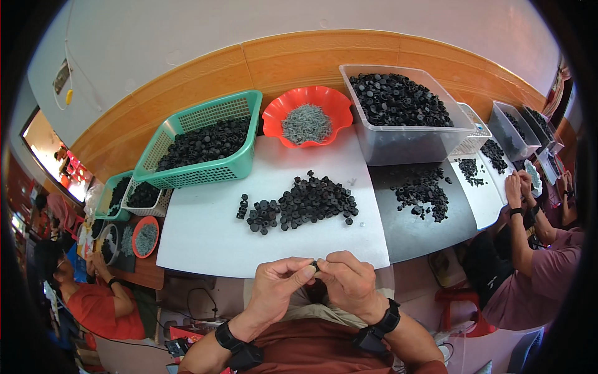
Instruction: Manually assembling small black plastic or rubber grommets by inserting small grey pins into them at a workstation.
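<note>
Just off the front edge of the white board, my two hands meet over a small black round part. My left hand pinches it between thumb and forefinger. From the other side, my right hand grips the same part with its fingertips, which hide much of it. Beyond my hands, a heap of small black knob-like parts lies on the board. A few of these black parts stand apart at the heap's left.
Behind the heap stand a green basket of black parts, a red bowl of grey screw-like pieces and a clear bin of black caps. More black parts cover a dark board at right. People work at both sides.
</note>
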`<state>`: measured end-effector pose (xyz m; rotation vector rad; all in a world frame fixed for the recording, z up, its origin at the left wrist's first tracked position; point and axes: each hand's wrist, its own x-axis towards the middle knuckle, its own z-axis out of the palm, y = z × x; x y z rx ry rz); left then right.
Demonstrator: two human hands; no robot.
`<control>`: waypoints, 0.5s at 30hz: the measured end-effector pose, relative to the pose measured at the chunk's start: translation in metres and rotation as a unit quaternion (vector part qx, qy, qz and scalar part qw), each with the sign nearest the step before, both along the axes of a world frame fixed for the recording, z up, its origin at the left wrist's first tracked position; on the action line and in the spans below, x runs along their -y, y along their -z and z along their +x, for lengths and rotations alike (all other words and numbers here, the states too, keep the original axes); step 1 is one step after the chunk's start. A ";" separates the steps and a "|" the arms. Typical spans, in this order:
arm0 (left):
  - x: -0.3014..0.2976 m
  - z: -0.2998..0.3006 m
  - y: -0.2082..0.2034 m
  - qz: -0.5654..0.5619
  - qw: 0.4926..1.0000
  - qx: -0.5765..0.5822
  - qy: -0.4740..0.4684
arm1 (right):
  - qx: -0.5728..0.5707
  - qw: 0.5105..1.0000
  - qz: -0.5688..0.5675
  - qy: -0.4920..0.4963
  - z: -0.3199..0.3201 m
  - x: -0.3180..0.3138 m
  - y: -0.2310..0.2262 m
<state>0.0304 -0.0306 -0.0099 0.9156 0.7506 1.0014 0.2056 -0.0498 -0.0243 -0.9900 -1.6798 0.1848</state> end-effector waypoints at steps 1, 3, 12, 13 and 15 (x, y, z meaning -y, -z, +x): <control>0.001 0.001 0.000 -0.004 1.000 0.006 -0.002 | 0.014 1.000 0.006 -0.001 0.001 0.000 -0.002; 0.002 0.001 0.001 0.001 1.000 0.004 -0.003 | 0.018 1.000 0.014 -0.008 0.002 -0.002 -0.002; 0.003 0.000 0.003 0.012 1.000 -0.005 -0.003 | -0.046 0.991 -0.077 -0.097 0.009 -0.005 -0.003; 0.003 0.000 0.003 0.014 1.000 -0.005 0.001 | -0.057 0.987 -0.094 -0.116 0.011 -0.005 -0.004; 0.003 -0.002 0.002 0.020 1.000 0.000 0.006 | -0.055 0.984 -0.113 -0.125 0.015 -0.004 -0.007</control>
